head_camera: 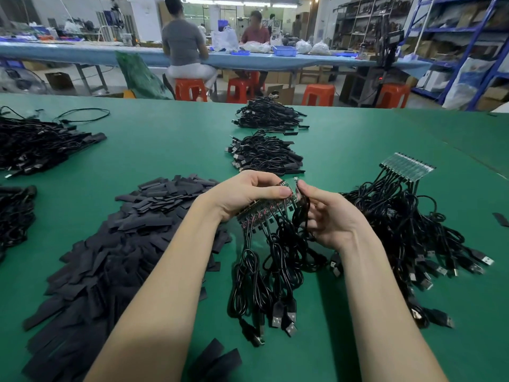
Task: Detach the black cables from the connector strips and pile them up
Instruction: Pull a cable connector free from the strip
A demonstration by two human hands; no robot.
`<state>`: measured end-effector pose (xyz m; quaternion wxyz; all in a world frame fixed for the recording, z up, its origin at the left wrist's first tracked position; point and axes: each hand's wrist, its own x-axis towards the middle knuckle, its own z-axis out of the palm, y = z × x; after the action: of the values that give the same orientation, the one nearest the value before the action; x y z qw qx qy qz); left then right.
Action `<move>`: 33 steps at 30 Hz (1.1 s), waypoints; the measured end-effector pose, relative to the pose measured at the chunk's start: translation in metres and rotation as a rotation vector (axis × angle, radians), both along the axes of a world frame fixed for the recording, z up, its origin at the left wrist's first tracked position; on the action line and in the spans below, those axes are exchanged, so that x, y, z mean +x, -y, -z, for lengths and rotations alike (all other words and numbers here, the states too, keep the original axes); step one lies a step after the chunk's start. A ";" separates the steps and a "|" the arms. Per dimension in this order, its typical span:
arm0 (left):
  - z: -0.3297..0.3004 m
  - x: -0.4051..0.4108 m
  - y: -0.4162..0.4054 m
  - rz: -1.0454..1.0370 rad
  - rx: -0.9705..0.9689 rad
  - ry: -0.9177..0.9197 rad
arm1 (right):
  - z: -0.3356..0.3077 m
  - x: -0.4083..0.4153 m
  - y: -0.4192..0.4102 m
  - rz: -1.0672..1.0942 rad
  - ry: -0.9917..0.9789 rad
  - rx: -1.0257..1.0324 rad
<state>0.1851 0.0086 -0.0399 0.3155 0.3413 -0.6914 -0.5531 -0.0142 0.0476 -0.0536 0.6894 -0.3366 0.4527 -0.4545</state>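
Head view, over a green table point(344, 139): your left hand point(242, 195) curls round a connector strip point(264, 209), thumb pressed along its top edge, black cables point(271, 260) hanging from it. Just beside, your right hand point(329, 216) pinches one cable's end point(297, 180) between thumb and forefinger, palm up. Both forearms reach forward. Finished piles point(265, 154) lie beyond.

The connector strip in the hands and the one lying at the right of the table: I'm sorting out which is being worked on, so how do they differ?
The held strip is gripped by the left hand above the table; the far strip lies flat on the green mat, untouched. At the held strip's end the right hand pinches one cable; the far strip's cables trail into a heap. Both carry a row of black cables.
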 end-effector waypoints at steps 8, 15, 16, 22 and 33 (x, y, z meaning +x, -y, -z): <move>0.026 -0.006 0.002 -0.296 -0.123 0.439 | -0.047 -0.019 -0.011 0.157 -0.340 -0.303; 0.046 -0.016 -0.012 -0.525 -0.492 0.641 | -0.063 -0.009 -0.019 0.065 -0.503 -0.387; 0.046 -0.017 -0.016 -0.580 -0.556 0.526 | -0.056 0.000 -0.017 0.046 -0.524 -0.330; 0.026 -0.023 -0.038 -0.559 -0.049 -0.294 | -0.031 0.027 -0.006 0.051 -0.356 -0.172; 0.034 -0.030 -0.054 -0.410 0.233 -0.458 | -0.021 0.027 -0.003 0.056 -0.498 -0.172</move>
<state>0.1554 0.0628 -0.0737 0.5265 0.3741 -0.4515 -0.6157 0.0123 0.0506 -0.0323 0.5126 -0.4826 0.5775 -0.4133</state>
